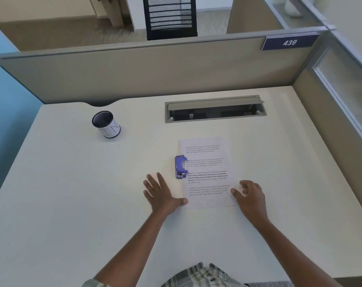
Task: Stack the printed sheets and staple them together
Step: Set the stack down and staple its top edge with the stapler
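Note:
Printed sheets (207,162) lie in one pile on the white desk (93,193), text facing up, long side running away from me. A small purple stapler (181,167) sits on the pile's left edge, about halfway along. My left hand (161,193) lies flat on the desk with fingers spread, its thumb touching the pile's near left corner. My right hand (250,196) rests by the near right edge, fingers loosely curled, thumb on the paper. Neither hand holds anything.
A black mesh pen cup (106,124) with a white label stands at the back left. An open grey cable tray (215,109) is set into the desk behind the sheets. Grey partition walls (134,75) close the back and right sides.

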Motion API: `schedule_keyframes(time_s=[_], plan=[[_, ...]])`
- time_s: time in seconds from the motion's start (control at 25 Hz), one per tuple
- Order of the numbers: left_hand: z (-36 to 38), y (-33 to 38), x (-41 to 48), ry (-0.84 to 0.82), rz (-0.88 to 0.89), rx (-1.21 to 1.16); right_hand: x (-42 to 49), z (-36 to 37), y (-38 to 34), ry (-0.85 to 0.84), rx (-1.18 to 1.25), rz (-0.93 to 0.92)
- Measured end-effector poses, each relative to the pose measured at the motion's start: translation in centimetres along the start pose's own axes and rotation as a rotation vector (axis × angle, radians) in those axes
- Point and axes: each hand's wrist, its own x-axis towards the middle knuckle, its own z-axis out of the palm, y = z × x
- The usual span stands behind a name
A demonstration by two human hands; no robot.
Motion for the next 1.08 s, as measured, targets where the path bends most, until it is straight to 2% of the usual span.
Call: schedule_keyframes(time_s=[0.48, 0.68, 0.92, 1.08], plan=[[0.1, 1.9, -0.1, -0.045, -0.059, 0.153, -1.7, 2.5, -2.1, 0.040, -0.033, 0.050], [0.3, 2.2, 0.1, -0.038, -0.067, 0.164, -0.5, 3.0, -3.8, -0.032, 0.308, 0.175], [0.3, 2.1, 0.0, -0.026, -0.052, 0.170, 4.2, 1.7, -4.5, -0.068, 0.269, 0.214], [0.4, 2.0, 0.1, -0.009, -0.044, 0.165, 7.1, 0.8, -5.3, -0.167, 0.241, 0.256]])
